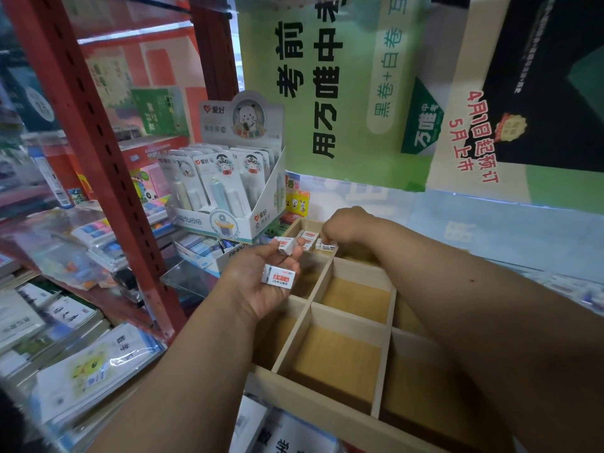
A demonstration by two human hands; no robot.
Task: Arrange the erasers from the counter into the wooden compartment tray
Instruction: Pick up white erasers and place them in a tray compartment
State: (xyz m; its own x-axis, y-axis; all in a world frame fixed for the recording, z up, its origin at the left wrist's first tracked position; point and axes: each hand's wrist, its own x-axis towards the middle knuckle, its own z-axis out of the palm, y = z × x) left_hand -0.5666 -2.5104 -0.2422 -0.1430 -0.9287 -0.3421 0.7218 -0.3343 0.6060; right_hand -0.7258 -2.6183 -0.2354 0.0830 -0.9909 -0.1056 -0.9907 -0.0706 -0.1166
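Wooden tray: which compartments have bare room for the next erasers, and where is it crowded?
The wooden tray has bare floors in the near middle compartment and the one behind it. The far compartment is crowded: erasers lie there, under the right hand.

I count two erasers in my left hand (261, 282): one (278, 275) on my palm, one (287, 245) at my fingertips. My right hand (346, 225) pinches a third (327, 246). At least two more (307, 238) lie in the far compartment of the one wooden tray (313, 410). Six compartments show clearly; my arms hide others.
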